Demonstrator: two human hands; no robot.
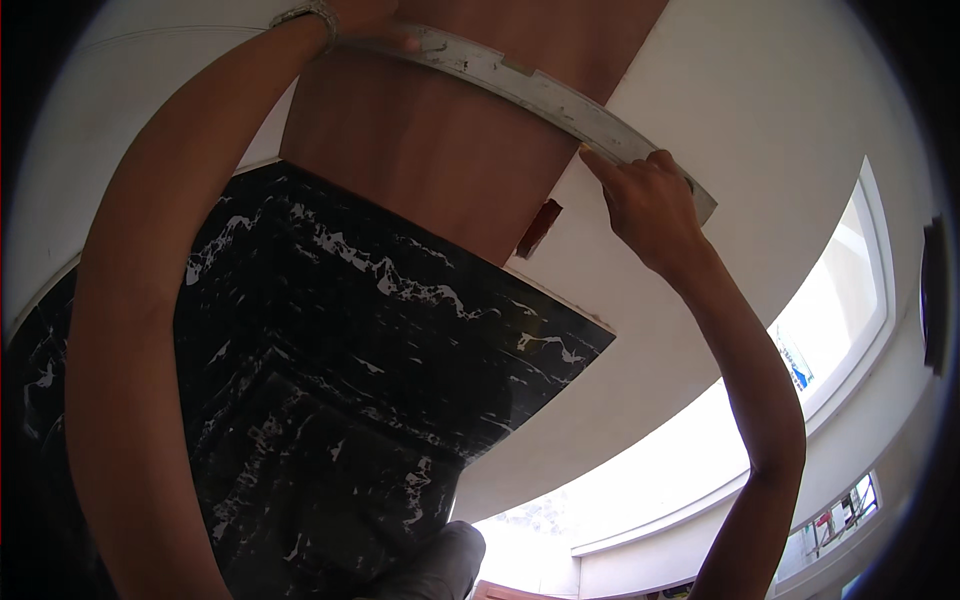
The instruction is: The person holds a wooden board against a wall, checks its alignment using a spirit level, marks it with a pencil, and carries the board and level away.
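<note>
A long grey metal spirit level [560, 98], with a cut-out in its upper edge, lies slantwise across a brown panel [420, 165] and reaches over the white wall on the right. My right hand [650, 205] is closed on its lower right end, with one finger stretched along the lower edge. A small yellowish spot shows at that fingertip, too small to name. At the upper left end, my left hand [372, 22] grips the level; it is slightly blurred and partly cut off by the picture's top edge. A bracelet [305, 12] circles my left wrist.
Below the panel are glossy black, white-veined marble-look slabs [390, 280] with a projecting corner. A dark red rectangular recess or patch [540, 228] marks the white wall [600, 300]. Bright window openings [840, 270] lie at right. My trousered leg [440, 560] shows at the bottom.
</note>
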